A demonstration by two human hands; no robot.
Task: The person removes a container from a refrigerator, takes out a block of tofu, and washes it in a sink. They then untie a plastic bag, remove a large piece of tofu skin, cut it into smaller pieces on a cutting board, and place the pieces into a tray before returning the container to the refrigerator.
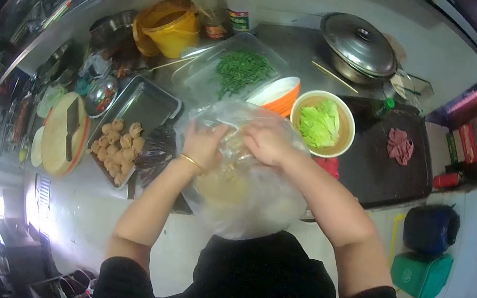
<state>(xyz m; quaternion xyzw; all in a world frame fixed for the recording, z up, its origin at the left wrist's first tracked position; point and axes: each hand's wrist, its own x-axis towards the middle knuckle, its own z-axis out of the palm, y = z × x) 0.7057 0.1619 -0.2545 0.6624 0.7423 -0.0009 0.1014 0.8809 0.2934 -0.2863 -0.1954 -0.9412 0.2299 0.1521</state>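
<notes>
A large clear plastic bag (254, 205) bulges in front of my body at the counter's near edge, with something pale yellowish inside that I cannot make out. On its upper left part, my left hand (204, 143) has its fingers closed on the plastic; a gold bangle is at the wrist. My right hand (268, 141) grips the bag's upper middle, fingers bent into the film. Just beyond the right hand stand a bowl of lettuce (320, 125) and a tilted orange-and-white bowl (279, 96). Left of the bag lies a dark plastic bag (157, 151).
A metal tray (145, 102) holds several brown round pieces (118, 149). Chopped greens (242, 71) lie in a clear tray. A cleaver (70, 127) rests on a round cutting board (54, 146). Farther back are a yellow bucket (173, 31) and a lidded pot (360, 46). A pink cloth (400, 146) lies right.
</notes>
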